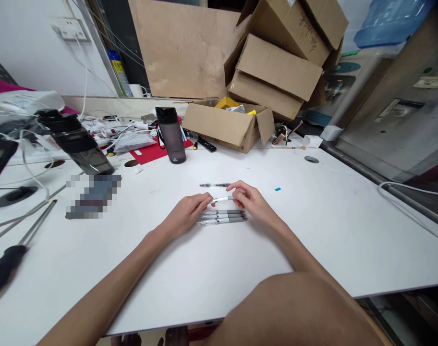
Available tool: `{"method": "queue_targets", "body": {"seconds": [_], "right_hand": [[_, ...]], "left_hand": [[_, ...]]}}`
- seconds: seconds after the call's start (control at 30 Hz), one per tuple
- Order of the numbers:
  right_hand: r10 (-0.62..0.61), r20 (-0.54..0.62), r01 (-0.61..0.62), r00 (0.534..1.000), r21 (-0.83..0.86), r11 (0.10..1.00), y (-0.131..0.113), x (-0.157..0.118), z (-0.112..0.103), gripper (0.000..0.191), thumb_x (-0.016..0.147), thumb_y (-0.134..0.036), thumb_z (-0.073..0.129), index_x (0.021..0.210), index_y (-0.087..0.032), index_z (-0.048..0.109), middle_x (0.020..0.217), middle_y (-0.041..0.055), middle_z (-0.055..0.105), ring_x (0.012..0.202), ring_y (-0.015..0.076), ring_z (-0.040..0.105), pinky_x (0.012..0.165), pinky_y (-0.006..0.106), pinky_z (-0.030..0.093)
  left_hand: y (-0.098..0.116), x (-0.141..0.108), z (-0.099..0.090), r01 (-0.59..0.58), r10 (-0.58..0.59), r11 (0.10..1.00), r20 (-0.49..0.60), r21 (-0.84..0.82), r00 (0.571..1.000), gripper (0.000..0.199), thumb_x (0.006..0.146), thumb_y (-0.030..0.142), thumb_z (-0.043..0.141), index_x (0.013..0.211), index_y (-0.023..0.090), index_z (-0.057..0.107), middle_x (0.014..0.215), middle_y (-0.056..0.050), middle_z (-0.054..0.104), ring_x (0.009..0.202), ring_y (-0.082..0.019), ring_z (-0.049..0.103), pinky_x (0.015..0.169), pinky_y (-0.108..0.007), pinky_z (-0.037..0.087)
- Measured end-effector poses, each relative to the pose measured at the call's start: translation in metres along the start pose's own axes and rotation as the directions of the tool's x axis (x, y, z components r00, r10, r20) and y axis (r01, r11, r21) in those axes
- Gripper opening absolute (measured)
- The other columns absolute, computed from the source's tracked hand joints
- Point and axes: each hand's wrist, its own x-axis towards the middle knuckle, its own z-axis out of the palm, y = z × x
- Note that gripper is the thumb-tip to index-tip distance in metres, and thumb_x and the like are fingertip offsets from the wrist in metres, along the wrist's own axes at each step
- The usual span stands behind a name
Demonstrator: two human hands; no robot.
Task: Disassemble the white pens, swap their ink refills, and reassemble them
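Observation:
Between my two hands a white and grey pen (224, 198) is held level, just above the white table. My left hand (188, 214) pinches its left end, and my right hand (253, 202) grips the right end with bent fingers. Nearer to me, several similar pens (222, 218) lie side by side in a row, their grey ends to the right. Beyond the held pen rests a darker pen (213, 185), its right end close to the fingers of my right hand.
A grey bottle (172, 137) stands behind, beside an open cardboard box (222, 122). At left are a second bottle (78, 144), a blurred-out flat object (96, 196) and a screwdriver (10, 264). A small blue scrap (277, 189) lies right of my hands on the white table (348, 230).

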Motion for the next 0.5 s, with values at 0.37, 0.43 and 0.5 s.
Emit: {"method": "queue_targets", "body": {"seconds": [0.37, 0.43, 0.5], "right_hand": [[0.036, 0.038, -0.037, 0.999, 0.017, 0.999, 0.0016, -0.0021, 0.0004, 0.021, 0.098, -0.036, 0.048, 0.104, -0.024, 0.065, 0.062, -0.0065, 0.03, 0.055, 0.0127, 0.026, 0.053, 0.028, 0.018], [0.047, 0.024, -0.048, 0.999, 0.042, 0.998, 0.002, -0.0011, -0.0003, 0.022, 0.098, -0.038, 0.049, 0.103, -0.024, 0.065, 0.061, -0.0065, 0.03, 0.055, 0.0126, 0.026, 0.054, 0.028, 0.019], [0.041, 0.007, -0.041, 0.999, 0.06, 0.997, 0.0013, 0.0003, -0.0013, 0.024, 0.098, -0.04, 0.05, 0.102, -0.023, 0.066, 0.06, -0.0063, 0.032, 0.055, 0.0128, 0.029, 0.055, 0.028, 0.021]], "left_hand": [[-0.0052, 0.0016, -0.0038, -0.076, 0.084, 0.989, -0.054, 0.13, 0.995, 0.038, 0.106, 0.042, 0.039, 0.099, 0.023, 0.071, 0.088, -0.002, 0.065, 0.079, -0.018, 0.058, 0.074, -0.028, 0.04], [-0.0022, 0.0014, -0.0052, -0.07, 0.077, 0.993, -0.075, 0.096, 0.994, 0.035, 0.104, 0.042, 0.044, 0.1, 0.023, 0.073, 0.085, -0.002, 0.065, 0.077, -0.017, 0.058, 0.073, -0.028, 0.041], [0.0022, 0.0011, -0.0056, -0.03, 0.028, 0.999, -0.078, -0.021, 0.997, 0.034, 0.103, 0.044, 0.047, 0.102, 0.023, 0.073, 0.079, -0.001, 0.064, 0.072, -0.016, 0.056, 0.07, -0.028, 0.041]]}}
